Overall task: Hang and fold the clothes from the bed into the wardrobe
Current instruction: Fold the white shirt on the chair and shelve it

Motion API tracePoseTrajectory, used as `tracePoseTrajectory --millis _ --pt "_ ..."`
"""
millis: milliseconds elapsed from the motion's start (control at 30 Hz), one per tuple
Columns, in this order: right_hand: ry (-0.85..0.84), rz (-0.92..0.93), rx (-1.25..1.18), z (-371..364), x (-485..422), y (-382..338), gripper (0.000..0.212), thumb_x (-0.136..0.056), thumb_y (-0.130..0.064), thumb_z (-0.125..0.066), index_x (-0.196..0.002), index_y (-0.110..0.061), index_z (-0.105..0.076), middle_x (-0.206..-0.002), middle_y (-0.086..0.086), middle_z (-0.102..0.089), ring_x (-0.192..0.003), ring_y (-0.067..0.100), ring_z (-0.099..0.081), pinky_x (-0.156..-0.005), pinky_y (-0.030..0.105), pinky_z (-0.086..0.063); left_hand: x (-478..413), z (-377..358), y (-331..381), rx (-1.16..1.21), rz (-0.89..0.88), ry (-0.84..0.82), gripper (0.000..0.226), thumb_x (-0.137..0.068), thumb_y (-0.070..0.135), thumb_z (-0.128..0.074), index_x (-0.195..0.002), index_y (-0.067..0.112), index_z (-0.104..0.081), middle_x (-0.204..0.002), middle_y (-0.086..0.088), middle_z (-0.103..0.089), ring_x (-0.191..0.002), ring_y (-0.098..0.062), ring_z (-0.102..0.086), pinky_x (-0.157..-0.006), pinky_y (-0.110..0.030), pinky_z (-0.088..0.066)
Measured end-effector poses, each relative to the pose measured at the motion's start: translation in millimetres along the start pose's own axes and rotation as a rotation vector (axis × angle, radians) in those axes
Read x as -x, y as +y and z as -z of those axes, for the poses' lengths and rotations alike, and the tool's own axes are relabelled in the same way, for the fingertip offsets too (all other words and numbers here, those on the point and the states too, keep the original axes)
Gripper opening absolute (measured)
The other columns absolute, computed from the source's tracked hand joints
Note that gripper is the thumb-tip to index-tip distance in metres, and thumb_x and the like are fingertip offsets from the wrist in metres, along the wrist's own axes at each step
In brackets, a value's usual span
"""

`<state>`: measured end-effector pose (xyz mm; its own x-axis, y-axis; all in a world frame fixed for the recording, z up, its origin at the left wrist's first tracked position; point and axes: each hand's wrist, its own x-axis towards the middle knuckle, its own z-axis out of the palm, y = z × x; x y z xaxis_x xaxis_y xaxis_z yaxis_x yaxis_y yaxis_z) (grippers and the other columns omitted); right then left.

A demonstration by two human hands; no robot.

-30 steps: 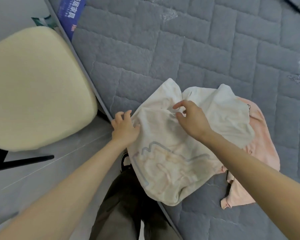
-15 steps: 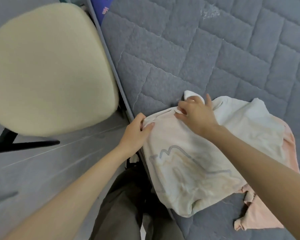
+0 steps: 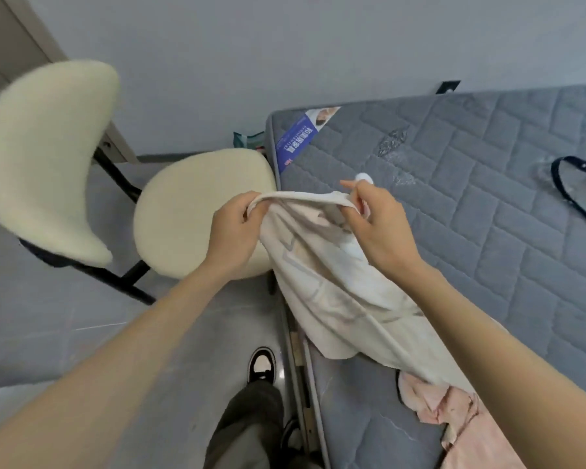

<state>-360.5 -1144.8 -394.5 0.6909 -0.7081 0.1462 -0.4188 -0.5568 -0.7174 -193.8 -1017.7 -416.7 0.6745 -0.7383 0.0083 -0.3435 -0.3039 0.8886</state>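
Note:
A white T-shirt with a faint grey and peach print hangs in the air over the near edge of the grey quilted mattress. My left hand grips its top edge on the left side. My right hand pinches the same edge on the right, with a fold of white cloth bunched in the fingers. The shirt's lower part trails down onto the mattress. Under my right forearm a pink garment lies crumpled on the mattress.
A cream padded chair with black legs stands on the grey floor just left of the bed. A black strap or hanger lies at the mattress's far right. My shoe and trouser leg are beside the bed frame.
Both hands have lifted the white T-shirt off the mattress by its top edge. My head has tilted up, bringing the wall and the chair's back into view.

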Motion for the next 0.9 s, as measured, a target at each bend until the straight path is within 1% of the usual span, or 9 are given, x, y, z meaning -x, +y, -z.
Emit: tracePoseTrajectory --millis 100,200,267,333,400,533,700,800,900 --pt "0.046 0.006 -0.048 18 4 -53 0.026 -0.096 -0.023 -0.052 -0.074 -0.018 -0.039 -0.069 -0.002 -0.051 -0.067 0.018 -0.046 -0.064 0.042 -0.041 19 41 47 0.120 0.046 0.013 0.025 -0.099 0.021 -0.047 -0.087 0.007 -0.063 -0.065 0.000 -0.051 -0.052 -0.006 -0.045 -0.047 -0.021 -0.038" --pt "0.108 0.020 -0.101 36 6 -102 0.026 -0.096 -0.029 -0.051 -0.075 -0.019 -0.037 -0.059 -0.007 -0.042 -0.053 0.009 -0.034 -0.053 0.031 -0.032 34 83 88 0.198 0.041 0.060 0.023 -0.099 0.023 -0.049 -0.094 0.008 -0.066 -0.068 0.004 -0.054 -0.052 -0.002 -0.045 -0.044 -0.016 -0.036" --pt "0.109 0.013 -0.149 44 7 -132 0.026 -0.096 -0.029 -0.050 -0.076 -0.020 -0.037 -0.059 -0.003 -0.048 -0.049 0.006 -0.044 -0.051 0.026 -0.034 41 110 111 0.200 0.030 0.070 0.022 -0.097 0.021 -0.050 -0.091 0.005 -0.065 -0.062 0.008 -0.051 -0.050 -0.003 -0.044 -0.045 -0.016 -0.037" --pt "0.073 -0.019 -0.262 49 11 -157 0.019 -0.097 -0.024 -0.050 -0.082 -0.016 -0.041 -0.073 0.005 -0.061 -0.064 0.011 -0.064 -0.059 0.024 -0.045 49 134 130 0.197 0.039 0.039 0.022 -0.096 0.018 -0.050 -0.091 0.000 -0.062 -0.059 0.005 -0.050 -0.049 -0.004 -0.046 -0.045 -0.018 -0.039" --pt "0.004 -0.070 -0.332 51 14 -175 0.007 -0.097 -0.020 -0.052 -0.099 -0.013 -0.051 -0.108 0.001 -0.064 -0.097 0.016 -0.063 -0.074 0.014 -0.045 56 157 146 0.245 0.074 0.008 0.017 -0.096 0.014 -0.050 -0.087 0.002 -0.058 -0.062 0.000 -0.053 -0.049 -0.005 -0.053 -0.046 -0.019 -0.045" --pt "-0.217 -0.093 -0.330 47 27 -201 0.035 -0.090 -0.018 -0.061 -0.124 -0.019 -0.053 -0.131 -0.004 -0.049 -0.115 0.015 -0.053 -0.077 0.018 -0.041 74 196 174 0.433 0.152 0.028 0.018 -0.096 0.008 -0.049 -0.079 0.010 -0.045 -0.056 -0.003 -0.062 -0.050 -0.015 -0.065 -0.048 -0.020 -0.052" --pt "-0.579 0.065 -0.166 4 62 -232 0.030 -0.085 -0.028 -0.072 -0.111 -0.025 -0.057 -0.107 -0.024 -0.057 -0.091 -0.010 -0.053 -0.074 0.003 -0.039 96 233 195 0.660 0.145 -0.039 0.010 -0.098 0.008 -0.050 -0.091 0.009 -0.043 -0.082 -0.017 -0.066 -0.064 -0.021 -0.071 -0.058 -0.024 -0.057" --pt "-0.437 0.083 -0.168 -20 66 -257 0.017 -0.096 -0.025 -0.055 -0.093 -0.011 -0.061 -0.092 -0.001 -0.064 -0.085 0.015 -0.057 -0.067 0.018 -0.040 102 259 201 0.672 0.104 -0.012 0.012 -0.097 0.010 -0.052 -0.087 0.009 -0.045 -0.077 -0.009 -0.069 -0.069 -0.019 -0.072 -0.064 -0.026 -0.057" --pt "-0.222 0.023 -0.268 -15 58 -286 0.032 -0.099 -0.021 -0.045 -0.069 -0.014 -0.038 -0.064 -0.003 -0.041 -0.061 0.012 -0.037 -0.056 0.028 -0.029 105 291 188 0.704 0.034 0.205 0.011 -0.100 0.013 -0.048 -0.089 0.011 -0.046 -0.086 -0.004 -0.069 -0.077 -0.014 -0.070 -0.068 -0.022 -0.054"
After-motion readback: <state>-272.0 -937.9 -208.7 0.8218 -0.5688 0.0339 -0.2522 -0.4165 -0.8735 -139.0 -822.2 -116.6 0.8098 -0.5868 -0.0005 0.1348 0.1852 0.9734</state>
